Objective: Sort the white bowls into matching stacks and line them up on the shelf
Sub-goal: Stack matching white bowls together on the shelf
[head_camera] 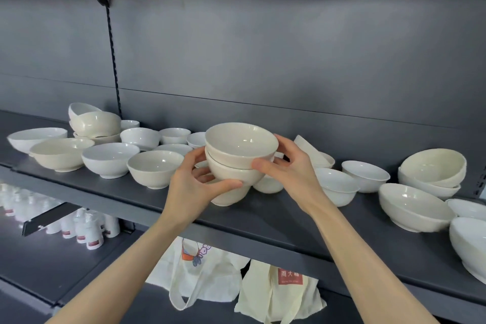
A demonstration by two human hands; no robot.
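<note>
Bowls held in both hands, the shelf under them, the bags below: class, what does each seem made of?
The held bowls: likely glazed ceramic, cream, glossy; soft highlights inside. The shelf: probably painted metal, matt dark grey, thin folded edge. The bags: seemingly undyed cotton cloth; creases, limp handles.

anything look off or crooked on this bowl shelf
Yes. At the back left, a cream ceramic bowl lies tipped on its side atop a stack. Right of the held cream bowl stack, a white bowl leans on edge, and the far-right stack's top bowl sits askew.
</note>
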